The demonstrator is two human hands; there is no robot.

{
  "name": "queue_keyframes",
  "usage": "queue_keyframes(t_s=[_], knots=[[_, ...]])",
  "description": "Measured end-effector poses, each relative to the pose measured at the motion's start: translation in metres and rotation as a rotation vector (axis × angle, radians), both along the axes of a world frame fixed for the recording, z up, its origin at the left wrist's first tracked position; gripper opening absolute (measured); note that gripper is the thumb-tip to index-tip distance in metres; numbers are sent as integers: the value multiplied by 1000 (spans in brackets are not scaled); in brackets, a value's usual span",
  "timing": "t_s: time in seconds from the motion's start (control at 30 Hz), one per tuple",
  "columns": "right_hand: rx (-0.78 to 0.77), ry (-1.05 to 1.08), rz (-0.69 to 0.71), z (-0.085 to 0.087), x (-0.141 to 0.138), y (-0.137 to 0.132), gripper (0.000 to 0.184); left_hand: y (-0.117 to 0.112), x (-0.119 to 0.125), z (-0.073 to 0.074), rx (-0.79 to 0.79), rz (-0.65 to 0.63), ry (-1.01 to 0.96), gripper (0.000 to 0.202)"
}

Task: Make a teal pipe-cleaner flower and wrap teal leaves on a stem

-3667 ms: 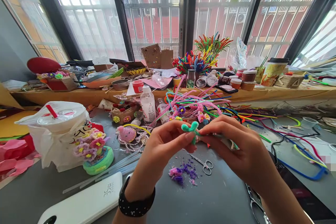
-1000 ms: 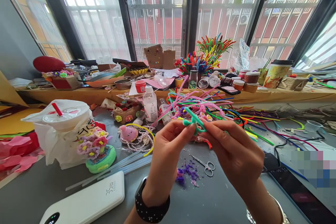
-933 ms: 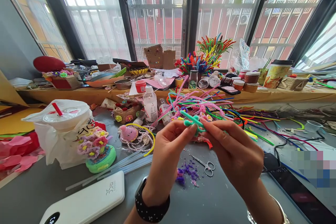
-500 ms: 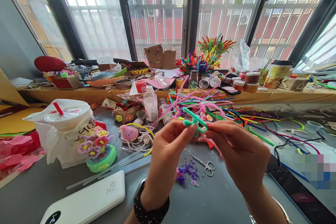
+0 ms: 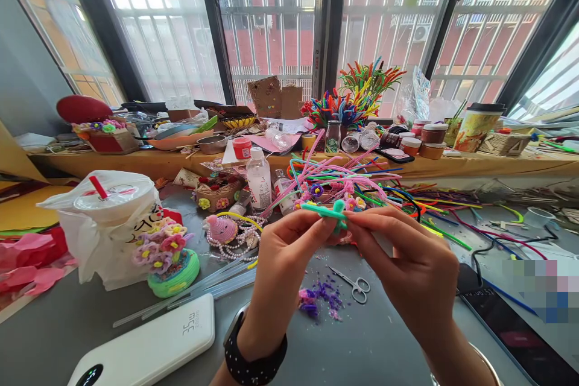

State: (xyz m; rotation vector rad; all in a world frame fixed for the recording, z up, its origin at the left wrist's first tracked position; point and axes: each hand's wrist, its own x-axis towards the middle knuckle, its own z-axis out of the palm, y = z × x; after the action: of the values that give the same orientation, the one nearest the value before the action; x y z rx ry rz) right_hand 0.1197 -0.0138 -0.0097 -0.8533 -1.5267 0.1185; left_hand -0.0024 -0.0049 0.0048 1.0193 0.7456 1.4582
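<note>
A bent green pipe cleaner (image 5: pixel 335 211) is held up between both hands above the grey table. My left hand (image 5: pixel 294 247) pinches it from the left between thumb and fingers. From the right, my right hand (image 5: pixel 402 250) grips its other side with the fingertips, which partly cover it. Below the hands lie small scissors (image 5: pixel 357 286) with silver handles, beside a scatter of purple and pink clippings (image 5: pixel 323 298). Behind the hands spreads a heap of pink and mixed-colour pipe cleaners (image 5: pixel 325 172).
At left stand a bagged drink cup (image 5: pixel 113 205) and a pipe-cleaner flower pot (image 5: pixel 174 274). A white power bank (image 5: pixel 149 338) lies front left, a dark phone (image 5: pixel 520 332) at right. Behind, a clear bottle (image 5: pixel 259 184) stands before the crowded window ledge (image 5: pixel 149 163).
The green pipe cleaner has turned: its long end, pointing up before, now lies nearly flat toward the left, and a short piece sticks up. My right hand has shifted slightly left.
</note>
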Motion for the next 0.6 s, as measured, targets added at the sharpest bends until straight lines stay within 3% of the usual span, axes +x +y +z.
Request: queue_keyframes(t_s=[0.3,0.47,0.6], knots=[[-19,-43,51,-1,2,2,15,2,-4,-2,46,-1,64,2],[-53,97,57,-5,0,2,24,1,-2,-1,27,13,36,3],[-66,79,66,-3,2,2,16,4,-2,-2,21,-17,-23,9]])
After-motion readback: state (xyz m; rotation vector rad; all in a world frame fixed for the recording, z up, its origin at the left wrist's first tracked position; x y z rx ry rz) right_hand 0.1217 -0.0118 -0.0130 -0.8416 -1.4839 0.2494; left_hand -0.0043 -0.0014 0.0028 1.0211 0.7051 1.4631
